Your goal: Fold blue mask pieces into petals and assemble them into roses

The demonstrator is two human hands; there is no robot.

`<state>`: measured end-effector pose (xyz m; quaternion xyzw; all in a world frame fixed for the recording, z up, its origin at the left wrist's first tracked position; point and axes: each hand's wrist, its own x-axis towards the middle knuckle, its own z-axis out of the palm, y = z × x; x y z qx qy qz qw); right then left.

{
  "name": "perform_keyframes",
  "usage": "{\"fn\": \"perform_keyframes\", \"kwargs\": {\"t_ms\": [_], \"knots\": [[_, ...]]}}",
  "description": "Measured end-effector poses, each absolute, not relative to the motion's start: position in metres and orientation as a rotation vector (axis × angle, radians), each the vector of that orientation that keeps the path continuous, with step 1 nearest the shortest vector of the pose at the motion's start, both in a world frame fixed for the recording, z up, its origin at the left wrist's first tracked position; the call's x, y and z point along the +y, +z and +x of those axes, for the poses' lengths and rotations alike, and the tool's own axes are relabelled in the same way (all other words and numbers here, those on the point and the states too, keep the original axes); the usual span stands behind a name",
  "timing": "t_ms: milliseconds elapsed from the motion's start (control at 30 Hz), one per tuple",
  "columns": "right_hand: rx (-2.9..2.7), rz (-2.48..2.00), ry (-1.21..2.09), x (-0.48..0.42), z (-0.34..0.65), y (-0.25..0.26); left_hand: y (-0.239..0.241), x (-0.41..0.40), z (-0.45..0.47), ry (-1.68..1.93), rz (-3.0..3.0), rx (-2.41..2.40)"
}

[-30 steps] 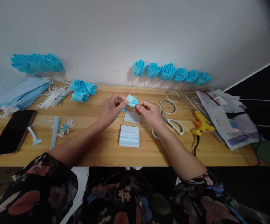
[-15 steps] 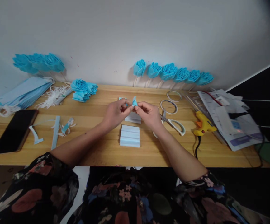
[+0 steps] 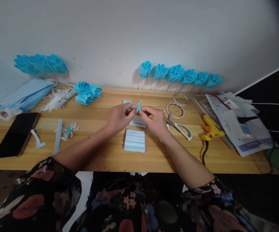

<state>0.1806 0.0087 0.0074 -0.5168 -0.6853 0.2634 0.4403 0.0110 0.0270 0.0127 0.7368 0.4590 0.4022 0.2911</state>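
My left hand [image 3: 119, 117] and my right hand [image 3: 154, 120] meet above the middle of the wooden table [image 3: 105, 154], fingertips pinched together on a small blue folded piece [image 3: 138, 106] of mask fabric. The piece is narrow and crumpled between the fingers. Just below the hands lies a stack of cut pale blue fabric rectangles [image 3: 134, 140]. Another pale rectangle [image 3: 137, 121] lies under the hands, partly hidden.
Blue fabric roses [image 3: 180, 74] lean on the wall; more roses [image 3: 87, 91] and a mask pile [image 3: 24, 96] lie at left. A phone [image 3: 16, 134] and scraps [image 3: 57, 133] sit front left. Scissors [image 3: 180, 128], tape rings [image 3: 175, 110], a yellow glue gun [image 3: 210, 128] and papers [image 3: 238, 124] lie right.
The blue piece was a flat wider fold a second ago; now it is squeezed into a narrow shape. Both hands dropped slightly and drew closer together.
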Motion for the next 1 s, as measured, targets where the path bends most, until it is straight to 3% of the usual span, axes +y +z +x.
{"fn": "perform_keyframes", "kwargs": {"t_ms": [1000], "knots": [[-1.723, -1.301, 0.652, 0.0075, 0.1796, 0.0091, 0.0108, 0.0281, 0.0114, 1.043, 1.964, 1.247]]}}
